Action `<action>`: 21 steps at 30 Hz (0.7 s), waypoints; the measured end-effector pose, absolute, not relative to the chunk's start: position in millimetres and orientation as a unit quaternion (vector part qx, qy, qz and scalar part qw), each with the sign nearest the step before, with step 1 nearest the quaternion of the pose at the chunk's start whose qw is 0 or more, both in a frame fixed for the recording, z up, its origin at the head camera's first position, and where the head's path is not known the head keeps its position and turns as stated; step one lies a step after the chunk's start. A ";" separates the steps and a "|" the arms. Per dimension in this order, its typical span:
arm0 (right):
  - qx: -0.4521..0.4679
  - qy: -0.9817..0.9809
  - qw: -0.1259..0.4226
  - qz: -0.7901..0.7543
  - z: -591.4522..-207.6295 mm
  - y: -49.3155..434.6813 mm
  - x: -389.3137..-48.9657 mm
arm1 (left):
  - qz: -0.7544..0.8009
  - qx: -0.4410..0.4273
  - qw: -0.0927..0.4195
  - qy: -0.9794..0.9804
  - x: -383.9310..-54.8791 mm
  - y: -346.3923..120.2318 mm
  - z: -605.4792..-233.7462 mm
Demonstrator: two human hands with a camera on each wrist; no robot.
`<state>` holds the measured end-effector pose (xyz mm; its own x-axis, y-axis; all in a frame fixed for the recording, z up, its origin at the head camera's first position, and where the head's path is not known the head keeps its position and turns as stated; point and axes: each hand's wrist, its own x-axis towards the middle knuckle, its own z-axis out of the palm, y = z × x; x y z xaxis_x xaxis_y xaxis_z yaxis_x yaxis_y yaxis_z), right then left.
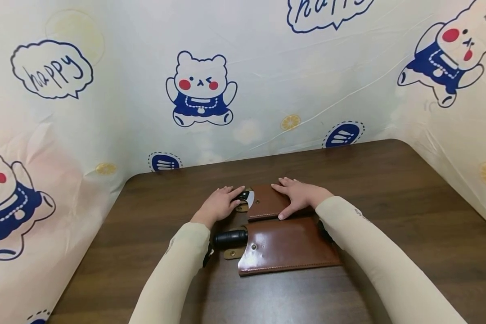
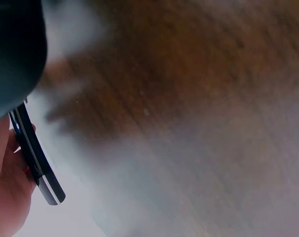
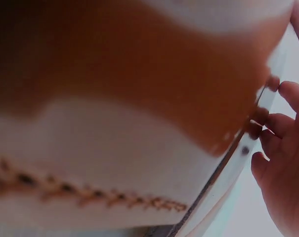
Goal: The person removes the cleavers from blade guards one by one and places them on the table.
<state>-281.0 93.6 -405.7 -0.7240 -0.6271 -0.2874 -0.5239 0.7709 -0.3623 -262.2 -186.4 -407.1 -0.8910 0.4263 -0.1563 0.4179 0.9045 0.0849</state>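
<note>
Two cleavers in brown leather sheaths lie side by side on a wooden table. At the far cleaver, my left hand (image 1: pixel 218 205) holds the black handle (image 1: pixel 243 195) between fingers and thumb. In the left wrist view the dark handle (image 2: pixel 38 158) juts out past the fingers. My right hand (image 1: pixel 301 196) is spread across the far sheath (image 1: pixel 268 201), thumb at the near edge and fingers at the far edge. The right wrist view shows these fingers (image 3: pixel 282 123) fairly straight beside the stitched leather. The near sheath (image 1: pixel 289 245) sits closer to me, its ribbed black handle (image 1: pixel 230 239) pointing left.
A snap strap (image 1: pixel 233 254) hangs loose beside the near handle. The dark wooden table (image 1: pixel 154 270) has rounded back corners. Behind and beside it hangs a pale cloth (image 1: pixel 125 90) printed with cartoon bears.
</note>
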 end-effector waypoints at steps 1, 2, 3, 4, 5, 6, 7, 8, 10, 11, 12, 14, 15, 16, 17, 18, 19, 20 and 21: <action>-0.315 0.919 0.199 -0.128 -405.9 93.1 -281.2 | 0.024 0.219 0.082 0.972 -261.9 -186.8 -407.6; -0.314 0.919 0.199 -0.127 -406.0 92.7 -281.3 | 0.023 0.220 0.079 0.972 -261.6 -187.1 -408.0; -0.314 0.920 0.200 -0.126 -406.1 92.4 -281.5 | 0.021 0.222 0.077 0.972 -261.5 -187.3 -408.3; -0.312 0.920 0.202 -0.125 -406.2 92.2 -281.6 | 0.022 0.223 0.074 0.972 -261.4 -187.4 -408.3; -0.311 0.920 0.202 -0.125 -406.4 92.1 -281.6 | 0.023 0.225 0.072 0.971 -261.1 -187.3 -407.9; -0.311 0.920 0.203 -0.126 -406.6 92.0 -281.7 | 0.026 0.228 0.069 0.971 -261.0 -187.3 -407.6; -0.310 0.920 0.204 -0.126 -406.7 91.9 -281.8 | 0.027 0.229 0.067 0.971 -261.0 -187.1 -407.2; -0.308 0.921 0.205 -0.124 -407.0 91.9 -281.9 | 0.027 0.230 0.066 0.970 -261.1 -186.9 -406.8; -0.305 0.922 0.204 -0.123 -407.3 91.6 -282.1 | 0.028 0.232 0.064 0.970 -261.1 -186.8 -406.1; -0.305 0.922 0.203 -0.125 -407.5 91.2 -282.1 | 0.028 0.233 0.062 0.970 -261.2 -186.8 -405.9; -0.303 0.923 0.202 -0.126 -407.5 90.8 -282.1 | 0.027 0.235 0.058 0.970 -261.2 -187.0 -406.0; -0.302 0.924 0.199 -0.124 -407.2 90.0 -282.0 | 0.028 0.235 0.056 0.970 -261.4 -187.1 -406.3; -0.302 0.925 0.198 -0.122 -406.9 89.4 -281.8 | 0.029 0.233 0.056 0.970 -261.5 -187.1 -406.5; -0.302 0.925 0.197 -0.119 -406.6 88.8 -281.7 | 0.031 0.232 0.055 0.971 -261.5 -187.0 -406.6; -0.304 0.925 0.194 -0.116 -406.4 88.2 -281.7 | 0.032 0.232 0.053 0.971 -261.4 -187.0 -406.7; -0.305 0.926 0.193 -0.111 -406.2 87.6 -281.7 | 0.033 0.231 0.053 0.971 -261.3 -186.8 -406.7; -0.306 0.927 0.192 -0.107 -406.1 87.0 -281.8 | 0.035 0.230 0.053 0.971 -261.2 -186.5 -406.7; -0.307 0.927 0.191 -0.103 -406.2 86.3 -281.9 | 0.035 0.231 0.051 0.971 -260.8 -186.3 -406.6; -0.308 0.927 0.190 -0.099 -406.3 85.7 -282.0 | 0.037 0.232 0.050 0.971 -260.5 -186.0 -406.5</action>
